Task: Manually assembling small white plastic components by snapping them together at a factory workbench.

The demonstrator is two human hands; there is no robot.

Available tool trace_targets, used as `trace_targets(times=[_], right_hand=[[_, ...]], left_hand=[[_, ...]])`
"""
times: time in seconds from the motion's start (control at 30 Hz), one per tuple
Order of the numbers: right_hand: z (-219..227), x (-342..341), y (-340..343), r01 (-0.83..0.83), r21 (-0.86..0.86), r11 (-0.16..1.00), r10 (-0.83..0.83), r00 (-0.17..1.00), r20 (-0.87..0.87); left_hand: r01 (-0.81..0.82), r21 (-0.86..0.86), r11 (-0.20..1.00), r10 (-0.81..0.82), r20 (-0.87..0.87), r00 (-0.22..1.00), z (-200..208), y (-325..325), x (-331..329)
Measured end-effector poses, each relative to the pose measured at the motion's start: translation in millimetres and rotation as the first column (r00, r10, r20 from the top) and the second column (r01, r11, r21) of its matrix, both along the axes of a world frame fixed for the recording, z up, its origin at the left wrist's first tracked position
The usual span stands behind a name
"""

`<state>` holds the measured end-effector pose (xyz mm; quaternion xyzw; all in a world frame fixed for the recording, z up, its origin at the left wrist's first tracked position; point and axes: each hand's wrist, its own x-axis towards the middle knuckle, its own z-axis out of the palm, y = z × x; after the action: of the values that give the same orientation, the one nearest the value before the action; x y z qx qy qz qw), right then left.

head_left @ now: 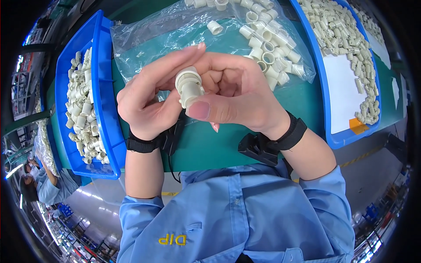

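Observation:
Between my two hands, above the green table, is a small cream-white plastic fitting (pixel 190 87) with a round collar at its upper end. My right hand (pixel 239 90) grips it, the thumb pressed along its lower end and the fingers curled in behind. My left hand (pixel 151 94) closes round its other side, thumb and palm against the fitting. The left fingertips reach over toward the right hand's fingers. Beyond the hands, loose white plastic sleeves (pixel 268 47) lie on a clear plastic bag (pixel 153 37), and a single sleeve (pixel 215 27) rests apart from that heap.
At the left stands a blue bin (pixel 103 83) filled with similar cream fittings (pixel 83 109). A longer blue tray (pixel 326 92) on the right holds many fittings (pixel 346 35) over white paper. The green tabletop (pixel 210 151) ends just before my body. Another person (pixel 52 186) is at far left.

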<state>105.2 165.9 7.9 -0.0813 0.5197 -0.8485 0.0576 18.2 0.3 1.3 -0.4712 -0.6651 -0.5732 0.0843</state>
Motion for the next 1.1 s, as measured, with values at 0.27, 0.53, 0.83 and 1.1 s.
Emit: trace_targets(times=[0.27,0.53,0.83,1.1], right_hand=[[-4,-2,-3,-0.029,-0.116,0.993,0.036,0.997,0.062],[-8,-4,-2,-0.009,-0.043,0.999,0.01,1.0,0.016],[-7,-2,-6,0.021,-0.189,0.982,-0.009,0.998,0.06],[-4,0,-6,0.051,-0.062,0.997,-0.048,0.998,0.049]], left_hand=[[0.161,0.092,0.983,-0.173,0.137,0.975,2,1,-6],[0.137,-0.279,0.951,-0.212,-0.26,0.942,18,-3,-15],[0.071,0.061,0.996,-0.066,-0.079,0.995,-5,0,-8],[0.068,0.041,0.997,-0.064,-0.091,0.994,-7,0,-11]])
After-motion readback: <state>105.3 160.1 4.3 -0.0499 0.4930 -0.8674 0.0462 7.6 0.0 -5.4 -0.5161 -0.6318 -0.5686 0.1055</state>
